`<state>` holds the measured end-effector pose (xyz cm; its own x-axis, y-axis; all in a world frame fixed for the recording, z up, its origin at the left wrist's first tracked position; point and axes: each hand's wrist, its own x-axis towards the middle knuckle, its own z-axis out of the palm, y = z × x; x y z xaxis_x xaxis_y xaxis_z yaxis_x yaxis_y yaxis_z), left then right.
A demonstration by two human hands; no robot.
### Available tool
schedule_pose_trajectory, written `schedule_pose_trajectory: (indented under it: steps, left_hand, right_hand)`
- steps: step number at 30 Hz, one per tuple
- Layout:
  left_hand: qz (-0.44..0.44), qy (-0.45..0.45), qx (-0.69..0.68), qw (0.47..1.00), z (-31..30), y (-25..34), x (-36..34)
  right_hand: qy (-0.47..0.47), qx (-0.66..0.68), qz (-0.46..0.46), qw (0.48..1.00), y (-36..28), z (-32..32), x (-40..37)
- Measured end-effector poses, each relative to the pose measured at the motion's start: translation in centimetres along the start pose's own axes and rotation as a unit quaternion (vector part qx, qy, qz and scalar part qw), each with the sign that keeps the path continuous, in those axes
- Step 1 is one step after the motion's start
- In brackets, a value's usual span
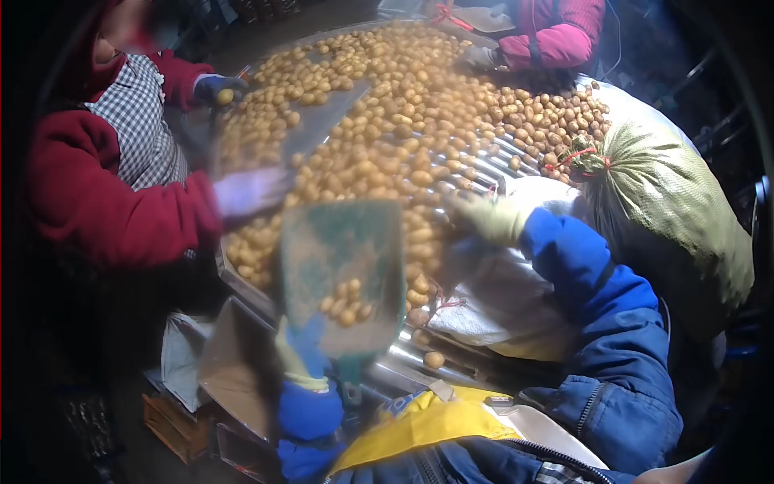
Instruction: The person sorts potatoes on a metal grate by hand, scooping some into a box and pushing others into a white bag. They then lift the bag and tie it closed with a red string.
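A green scoop (343, 242) stands in front of me at the near edge of the potatoes (379, 153), with several small potatoes (347, 305) lying in its lower part. My left hand (305, 351), in a blue and yellowish glove, grips the scoop's left edge near its base. To the right, my right hand (490, 218) wears a pale yellow glove and reaches over the metal bars (516, 152) beside the potato heap. Its fingers point left, apart and slightly blurred, and nothing shows in them.
A large tied sack (669, 202) stands at right, with a white sack (516, 310) nearer. A person in a red sleeve (121, 194) works at left, one gloved hand (250, 192) over the table, the other holding a potato (225, 97). Another gloved hand (482, 56) is at the back.
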<state>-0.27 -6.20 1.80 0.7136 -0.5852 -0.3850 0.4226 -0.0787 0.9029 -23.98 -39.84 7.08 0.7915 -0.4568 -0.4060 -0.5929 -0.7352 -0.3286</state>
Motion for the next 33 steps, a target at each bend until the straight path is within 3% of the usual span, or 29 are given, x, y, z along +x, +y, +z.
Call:
schedule_pose_trajectory:
  steps: [1, 3, 6, 9, 10, 13, 14, 16, 17, 19, 20, 21, 23, 24, 27, 28, 29, 31, 33]
  left_hand:
    - [0.03, 0.003, 0.058, 0.998, -0.2, -0.2, 0.0]
    - [0.001, 0.02, -0.025, 0.999, 0.1, 0.1, 0.3]
    - [-0.012, 0.022, -0.052, 0.998, 0.1, 0.3, 0.4]
    - [-0.017, 0.021, -0.058, 0.998, 0.2, 0.5, 0.7]
    - [-0.02, 0.022, -0.063, 0.998, 0.3, 0.7, 0.9]
    - [-0.013, 0.004, 0.075, 0.997, -1.1, -0.4, 1.7]
    - [-0.075, 0.012, -0.048, 0.996, -1.2, -0.4, 2.0]
    - [-0.189, 0.032, -0.288, 0.938, -1.1, 0.0, 2.8]
    - [-0.158, 0.017, -0.22, 0.962, -0.7, 0.3, 2.7]
    - [-0.119, -0.013, -0.111, 0.987, 0.7, 1.3, 2.1]
    - [-0.109, -0.028, -0.072, 0.991, 1.3, 2.0, 1.8]
    - [-0.121, -0.045, -0.066, 0.989, 1.7, 2.8, 1.4]
    - [-0.136, -0.074, -0.05, 0.987, 1.9, 3.1, 1.2]
    - [-0.139, -0.082, -0.042, 0.986, 1.7, 3.0, 1.3]
    - [-0.149, -0.04, -0.185, 0.971, 2.3, 3.5, 0.9]
    - [-0.15, -0.031, -0.225, 0.962, 2.2, 3.3, 0.8]
    - [-0.15, -0.021, -0.264, 0.952, 2.1, 3.1, 0.8]
    - [-0.131, -0.025, -0.245, 0.96, 0.8, 1.2, 1.2]
    - [-0.079, -0.012, -0.173, 0.982, 0.6, 0.0, 1.1]
  right_hand:
    - [-0.006, -0.054, -0.001, 0.999, -0.3, 1.7, -0.7]
    - [0.018, -0.115, 0.012, 0.993, -2.0, 4.0, -2.0]
    - [0.114, -0.075, 0.048, 0.99, -5.8, 4.3, -1.1]
    - [0.151, -0.002, 0.04, 0.988, -7.1, 3.6, 1.9]
    - [0.206, 0.019, 0.0, 0.978, -7.1, 3.4, 2.9]
    - [0.147, 0.02, 0.047, 0.988, -5.4, 4.3, 10.1]
    - [0.178, 0.044, 0.063, 0.981, -5.5, 4.7, 12.1]
    - [0.224, 0.075, 0.047, 0.971, -5.9, 4.4, 15.2]
    - [0.246, 0.091, 0.036, 0.964, -6.1, 4.2, 16.8]
    - [0.271, -0.031, -0.006, 0.962, -6.1, 3.3, 19.9]
    - [0.292, -0.082, 0.097, 0.948, -7.7, 3.7, 21.5]
    - [0.17, -0.022, 0.101, 0.98, -9.7, -0.9, 19.4]
    - [0.213, -0.002, 0.013, 0.977, -9.4, -3.1, 18.6]
    - [0.151, 0.065, 0.049, 0.985, -9.2, -4.7, 19.0]
    - [0.181, 0.329, 0.032, 0.926, -5.9, -6.0, 19.7]
    - [0.289, 0.208, 0.03, 0.934, -4.4, -5.1, 20.2]
    - [0.296, 0.243, -0.013, 0.924, -4.2, -5.7, 16.9]
    - [0.274, 0.175, 0.004, 0.946, 1.3, -4.3, 15.6]
    - [0.214, 0.048, 0.076, 0.973, 1.7, -4.2, 9.7]
